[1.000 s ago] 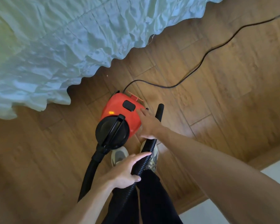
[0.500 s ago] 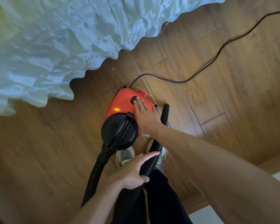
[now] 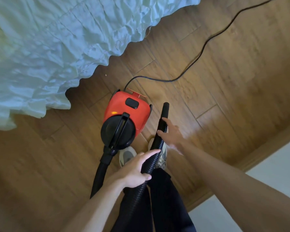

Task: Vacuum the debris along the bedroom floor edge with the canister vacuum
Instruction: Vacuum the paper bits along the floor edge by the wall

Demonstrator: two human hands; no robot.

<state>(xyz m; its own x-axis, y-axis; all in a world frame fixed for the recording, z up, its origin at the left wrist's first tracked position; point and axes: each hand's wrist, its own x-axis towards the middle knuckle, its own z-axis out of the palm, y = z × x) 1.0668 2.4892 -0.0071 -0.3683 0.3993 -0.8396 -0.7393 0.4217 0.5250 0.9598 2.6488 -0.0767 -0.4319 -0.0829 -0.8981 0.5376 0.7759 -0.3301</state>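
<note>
In the middle of the wooden floor (image 3: 233, 97) stands the red vacuum (image 3: 127, 113), upright on its base, with its black round front and handle toward the near side. Its cord (image 3: 201, 52) leaves the far end and snakes away to the far right. From the front a black tube runs near and left, out of view.

The left hand (image 3: 134, 171) grips the ribbed hose (image 3: 155, 148), fingers wrapped over it and thumb beneath, just above the dark trousers (image 3: 161, 198). The hose runs on to the smooth nozzle (image 3: 164, 113), which points far, just right of the vacuum and apart from it.

The right hand (image 3: 172, 133) is blurred; its fingers are spread and fairly straight, the forefinger and thumb lying across the nozzle's lower part, not closed round it.

Two pale shoes (image 3: 126, 155) show beneath the hose, near the vacuum.

A crumpled pale bedspread (image 3: 57, 39) fills the far left, its hem hanging to the floor. A small speck (image 3: 105, 75) lies on the boards just beside that hem, far and left of the vacuum.
</note>
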